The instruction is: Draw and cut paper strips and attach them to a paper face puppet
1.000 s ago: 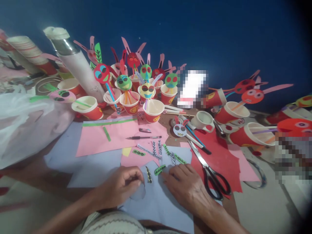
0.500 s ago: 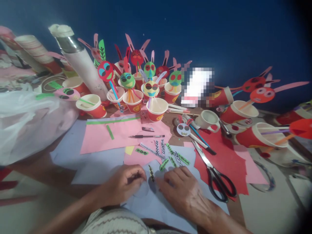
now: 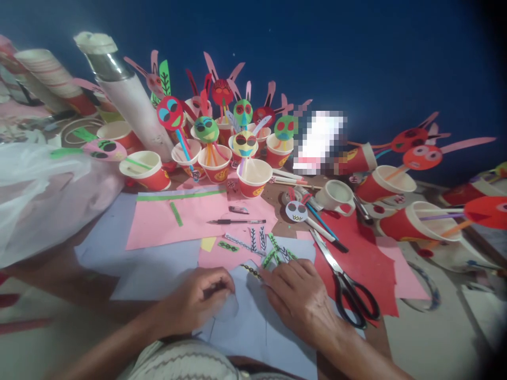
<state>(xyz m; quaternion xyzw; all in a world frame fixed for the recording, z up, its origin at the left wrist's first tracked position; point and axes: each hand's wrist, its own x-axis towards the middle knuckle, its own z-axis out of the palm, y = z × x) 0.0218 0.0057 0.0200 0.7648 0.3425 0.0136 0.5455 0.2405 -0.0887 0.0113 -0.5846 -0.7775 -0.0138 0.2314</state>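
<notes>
- Fingers of the left hand (image 3: 203,295) are curled almost closed, thumb and fingertips pinching a rounded piece of pale blue-grey paper (image 3: 228,310); the hand covers part of it, and its outline nearly melts into the pale blue paper sheets (image 3: 285,335) underneath.
- The right hand (image 3: 301,293) is palm down, fingers bent and close together, tips at the right end of a narrow yellow strip with a black chain pattern (image 3: 251,271); I cannot tell whether they grip it or only touch it.
- Green strips with black markings (image 3: 271,257) lie just beyond the right hand, overlapping other patterned strips, so their exact number is unclear.
- Black-handled metal scissors (image 3: 351,298) lie to the right of that hand, partly over a torn-edged red paper sheet (image 3: 370,258).
- Red paper cups with white rims (image 3: 254,186) crowd the far side of the worktop, several holding stick-mounted paper faces; the rear ones are half hidden.
- A pixelated patch (image 3: 319,142) masks something bright.
- The left edge cuts off a whitish plastic bag (image 3: 59,200), its contents indistinct.
</notes>
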